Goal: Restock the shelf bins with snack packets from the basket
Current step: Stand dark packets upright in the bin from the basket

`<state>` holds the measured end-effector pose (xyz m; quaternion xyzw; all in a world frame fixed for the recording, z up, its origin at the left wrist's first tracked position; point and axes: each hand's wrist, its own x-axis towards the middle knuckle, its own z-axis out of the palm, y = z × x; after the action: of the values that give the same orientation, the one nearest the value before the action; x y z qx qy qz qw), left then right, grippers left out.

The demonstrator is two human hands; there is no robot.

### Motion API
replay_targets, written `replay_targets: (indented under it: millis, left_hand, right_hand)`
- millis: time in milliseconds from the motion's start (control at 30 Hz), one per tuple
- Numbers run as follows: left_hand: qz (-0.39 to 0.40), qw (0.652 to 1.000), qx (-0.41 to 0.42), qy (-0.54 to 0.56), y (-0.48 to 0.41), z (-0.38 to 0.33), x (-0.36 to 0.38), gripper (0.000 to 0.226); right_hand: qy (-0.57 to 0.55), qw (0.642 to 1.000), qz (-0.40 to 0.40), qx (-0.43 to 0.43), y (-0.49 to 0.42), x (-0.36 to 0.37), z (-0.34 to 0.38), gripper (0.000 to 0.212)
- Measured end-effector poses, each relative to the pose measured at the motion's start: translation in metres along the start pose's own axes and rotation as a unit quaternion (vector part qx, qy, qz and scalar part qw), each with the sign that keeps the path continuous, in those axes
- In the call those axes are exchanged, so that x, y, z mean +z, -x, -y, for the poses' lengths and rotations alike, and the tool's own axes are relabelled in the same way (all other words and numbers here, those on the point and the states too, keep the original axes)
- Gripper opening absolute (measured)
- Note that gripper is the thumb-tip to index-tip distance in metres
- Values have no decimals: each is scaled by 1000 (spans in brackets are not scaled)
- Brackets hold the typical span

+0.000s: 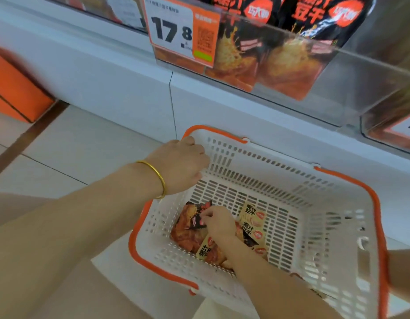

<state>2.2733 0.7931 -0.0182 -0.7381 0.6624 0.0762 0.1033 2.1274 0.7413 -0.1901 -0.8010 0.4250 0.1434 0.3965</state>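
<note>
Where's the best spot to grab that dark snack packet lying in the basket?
Pinch its far edge from above: the dark packet lies flat in the deep basket, so only a thin edge offers a hold. The right hand pinches there.

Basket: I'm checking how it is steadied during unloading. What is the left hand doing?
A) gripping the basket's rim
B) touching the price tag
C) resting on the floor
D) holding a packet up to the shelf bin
A: the left hand curls over the rim of the basket at its far left corner, while the right hand pinches a dark packet inside.
</note>
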Motion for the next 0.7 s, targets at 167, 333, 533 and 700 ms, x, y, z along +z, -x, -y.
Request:
replay_targets:
  millis: [167, 333, 533, 700]
  left_hand:
    - [79, 995, -15, 61, -9, -3, -4, 43]
    - [91, 938, -11, 334, -25, -21, -22, 60]
    - [-80, 838, -18, 540, -37, -45, -62, 21]
    - [-243, 775, 14, 583, -38, -54, -95, 21]
  right_hand:
    - [-62, 989, 2, -135, 32, -91, 4, 23]
    - [-113, 963, 16, -244, 71, -182, 15, 32]
    - [-356, 903, -72, -230, 102, -223, 20, 28]
    - [-394, 885, -95, -230, 119, -234, 36, 20]
